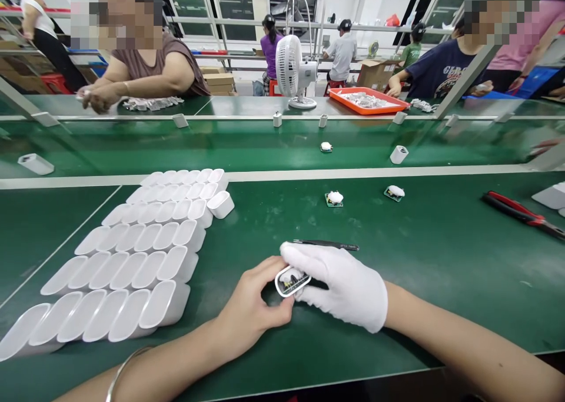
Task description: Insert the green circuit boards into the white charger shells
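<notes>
Between my two hands, over the green bench, is a white plastic charger housing (292,281) with a circuit board and white filler inside its open end. My left hand (256,302), bare, grips its left side between thumb and fingers. My right hand (342,281), in a white glove, closes on its right side with thumb and fingertips. Just behind the glove lies a pair of black tweezers (329,245). Farther back are two loose circuit boards with white filler, a nearer one (334,199) and one to its right (394,192).
Rows of white housings (132,261) cover the left of the bench. Red-and-black pliers (523,213) lie at right. Beyond the white strip runs a green conveyor belt (247,149) with a few parts. Across it are a fan (296,69), an orange tray (371,109) and co-workers.
</notes>
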`<state>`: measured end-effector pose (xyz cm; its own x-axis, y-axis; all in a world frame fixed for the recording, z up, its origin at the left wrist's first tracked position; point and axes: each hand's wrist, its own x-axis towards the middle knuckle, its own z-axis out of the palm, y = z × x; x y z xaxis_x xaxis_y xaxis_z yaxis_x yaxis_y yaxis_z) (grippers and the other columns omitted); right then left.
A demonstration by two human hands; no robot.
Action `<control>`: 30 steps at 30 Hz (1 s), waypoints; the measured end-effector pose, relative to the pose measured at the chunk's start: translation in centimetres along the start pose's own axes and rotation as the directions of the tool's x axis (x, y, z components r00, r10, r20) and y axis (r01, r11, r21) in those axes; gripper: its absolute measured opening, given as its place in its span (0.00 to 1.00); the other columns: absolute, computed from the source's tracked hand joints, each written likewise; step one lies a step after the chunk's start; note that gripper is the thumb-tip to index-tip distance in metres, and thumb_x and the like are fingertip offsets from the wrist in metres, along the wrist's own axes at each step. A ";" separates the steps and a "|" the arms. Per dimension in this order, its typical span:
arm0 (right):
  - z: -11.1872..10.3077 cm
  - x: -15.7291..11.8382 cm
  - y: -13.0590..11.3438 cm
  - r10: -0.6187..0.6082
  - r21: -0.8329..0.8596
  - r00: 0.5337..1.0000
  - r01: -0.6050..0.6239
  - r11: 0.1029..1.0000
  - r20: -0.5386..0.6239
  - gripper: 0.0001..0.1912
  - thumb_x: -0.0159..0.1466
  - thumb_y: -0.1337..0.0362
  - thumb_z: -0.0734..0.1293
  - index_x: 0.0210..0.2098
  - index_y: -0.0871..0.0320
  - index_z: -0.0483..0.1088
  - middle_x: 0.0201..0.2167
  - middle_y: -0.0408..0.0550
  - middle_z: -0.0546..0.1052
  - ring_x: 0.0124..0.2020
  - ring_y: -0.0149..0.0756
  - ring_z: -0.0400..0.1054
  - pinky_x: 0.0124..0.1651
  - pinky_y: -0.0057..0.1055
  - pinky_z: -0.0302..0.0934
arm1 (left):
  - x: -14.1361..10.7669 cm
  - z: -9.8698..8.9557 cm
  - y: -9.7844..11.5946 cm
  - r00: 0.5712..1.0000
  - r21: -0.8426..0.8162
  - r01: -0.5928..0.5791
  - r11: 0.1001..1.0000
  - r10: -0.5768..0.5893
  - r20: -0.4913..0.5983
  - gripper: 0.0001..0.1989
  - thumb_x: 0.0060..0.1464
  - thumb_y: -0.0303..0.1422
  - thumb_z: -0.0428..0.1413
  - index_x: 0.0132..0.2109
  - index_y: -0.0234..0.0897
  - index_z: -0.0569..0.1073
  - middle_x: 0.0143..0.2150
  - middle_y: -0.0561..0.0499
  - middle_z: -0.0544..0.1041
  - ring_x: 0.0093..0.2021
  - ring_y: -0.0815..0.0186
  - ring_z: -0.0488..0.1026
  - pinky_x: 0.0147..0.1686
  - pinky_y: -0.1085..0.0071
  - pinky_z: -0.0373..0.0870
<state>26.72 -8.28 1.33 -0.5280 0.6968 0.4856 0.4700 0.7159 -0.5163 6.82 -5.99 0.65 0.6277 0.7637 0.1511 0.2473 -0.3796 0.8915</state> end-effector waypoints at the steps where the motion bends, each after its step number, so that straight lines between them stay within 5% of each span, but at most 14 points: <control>1: 0.1 0.1 -0.1 0.014 0.017 1.000 -0.014 1.000 0.003 0.24 0.64 0.65 0.65 0.59 0.55 0.59 0.48 0.51 0.73 0.47 0.35 0.70 0.50 0.33 0.66 | 0.0 0.1 0.0 0.999 -0.009 0.037 0.999 -0.036 0.011 0.08 0.51 0.25 0.54 0.39 0.38 0.73 0.35 0.52 0.74 0.35 0.65 0.72 0.38 0.70 0.72; 4: -0.2 1.6 0.6 0.169 0.095 0.985 -0.166 0.982 -0.023 0.11 0.63 0.63 0.66 0.45 0.55 0.70 0.40 0.46 0.76 0.40 0.32 0.71 0.45 0.29 0.65 | 0.1 0.2 -0.6 0.986 -0.124 0.115 0.986 -0.128 -0.103 0.13 0.55 0.29 0.55 0.49 0.42 0.69 0.45 0.50 0.75 0.45 0.64 0.74 0.49 0.65 0.71; 6: -1.4 3.7 2.4 0.360 0.080 0.930 -0.354 0.932 -0.072 0.09 0.62 0.59 0.66 0.39 0.56 0.71 0.36 0.43 0.75 0.36 0.32 0.70 0.41 0.27 0.64 | 0.4 0.1 -1.1 0.960 -0.161 0.108 0.981 -0.145 -0.238 0.20 0.55 0.32 0.56 0.55 0.45 0.63 0.55 0.48 0.70 0.50 0.63 0.72 0.53 0.60 0.69; 7: -2.3 5.0 3.8 0.469 0.037 0.876 -0.468 0.883 -0.110 0.11 0.62 0.56 0.65 0.37 0.56 0.72 0.34 0.42 0.75 0.35 0.31 0.69 0.40 0.27 0.63 | 0.6 0.0 -1.4 0.949 -0.128 0.100 0.987 -0.133 -0.285 0.21 0.56 0.33 0.56 0.56 0.45 0.62 0.58 0.47 0.68 0.51 0.63 0.72 0.54 0.59 0.69; 9: -4.5 7.4 7.4 0.674 -0.165 0.655 -0.748 0.643 -0.342 0.16 0.59 0.50 0.65 0.34 0.57 0.71 0.31 0.41 0.74 0.33 0.32 0.67 0.37 0.25 0.61 | 0.8 -0.1 -1.7 0.949 0.009 0.093 0.996 -0.086 -0.303 0.18 0.56 0.32 0.56 0.53 0.45 0.64 0.58 0.47 0.67 0.49 0.62 0.72 0.52 0.58 0.71; 10: -5.6 8.4 9.3 0.697 -0.199 0.594 -0.800 0.566 -0.402 0.17 0.60 0.50 0.64 0.36 0.58 0.71 0.33 0.44 0.74 0.35 0.34 0.66 0.38 0.27 0.60 | 0.9 -0.2 -1.7 0.956 0.079 0.086 0.993 -0.060 -0.286 0.16 0.56 0.31 0.55 0.51 0.44 0.66 0.57 0.47 0.68 0.49 0.62 0.72 0.50 0.58 0.71; 16: -9.3 12.2 17.6 0.762 -0.267 0.370 -0.927 0.264 -0.531 0.16 0.59 0.57 0.65 0.35 0.66 0.73 0.36 0.62 0.74 0.41 0.47 0.69 0.40 0.35 0.59 | 0.5 0.2 -1.5 0.969 0.293 0.060 0.954 0.015 -0.246 0.14 0.54 0.23 0.50 0.47 0.43 0.68 0.54 0.47 0.70 0.52 0.59 0.71 0.49 0.58 0.72; 18: -8.9 14.0 18.6 0.738 -0.294 0.359 -0.929 0.225 -0.571 0.22 0.60 0.54 0.64 0.41 0.69 0.72 0.43 0.69 0.72 0.48 0.53 0.66 0.45 0.39 0.59 | 0.2 0.4 -1.5 0.975 0.333 0.053 0.941 0.022 -0.219 0.16 0.53 0.22 0.49 0.47 0.43 0.68 0.55 0.48 0.69 0.54 0.58 0.69 0.49 0.56 0.71; 23: -5.7 19.6 20.1 0.693 -0.397 0.499 -0.860 0.321 -0.521 0.28 0.65 0.52 0.61 0.59 0.59 0.59 0.60 0.61 0.59 0.56 0.49 0.59 0.53 0.42 0.58 | 0.0 0.6 -1.5 0.990 0.372 0.015 0.928 0.039 -0.136 0.19 0.49 0.19 0.47 0.47 0.42 0.67 0.53 0.46 0.70 0.55 0.57 0.67 0.51 0.55 0.70; 30: -2.1 21.8 19.8 0.759 -0.412 0.564 -0.807 0.424 -0.324 0.17 0.66 0.59 0.63 0.52 0.60 0.66 0.52 0.53 0.68 0.50 0.41 0.66 0.51 0.45 0.63 | 0.1 0.2 -1.6 0.996 0.384 -0.031 0.923 0.060 -0.063 0.19 0.44 0.17 0.48 0.44 0.38 0.67 0.51 0.46 0.71 0.50 0.57 0.69 0.50 0.56 0.70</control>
<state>25.98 21.22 3.16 0.2881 0.9512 0.1105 0.9165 -0.2404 -0.3199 6.66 -5.38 -0.79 0.5934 0.7711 0.2309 0.4919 -0.5745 0.6542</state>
